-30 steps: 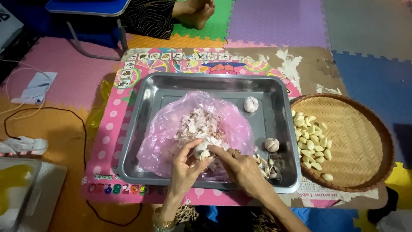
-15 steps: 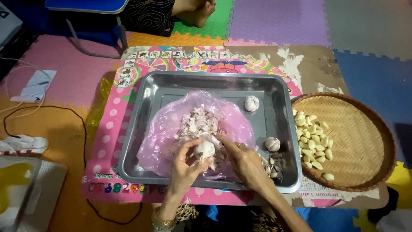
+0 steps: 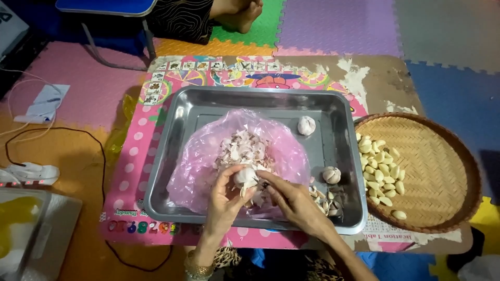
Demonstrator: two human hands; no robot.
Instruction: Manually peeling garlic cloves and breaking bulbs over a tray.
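The left hand (image 3: pixel 224 200) is cupping a garlic bulb (image 3: pixel 245 177) from below, fingers clamped around it, over the near middle of the metal tray (image 3: pixel 177 182). The right hand (image 3: pixel 291 200) is pinching at the bulb's right side with its fingertips together. The bulb looks roundish, so I cannot tell its long axis or which way it points. Just beyond it, loose skins (image 3: pixel 242 148) are lying on a pink plastic bag (image 3: pixel 200 166). Farther right, two whole bulbs (image 3: pixel 306 125) are sitting in the tray. Right of it, a woven basket (image 3: pixel 437 171) is holding peeled cloves (image 3: pixel 380 169) on the bench (image 3: pixel 375 83).
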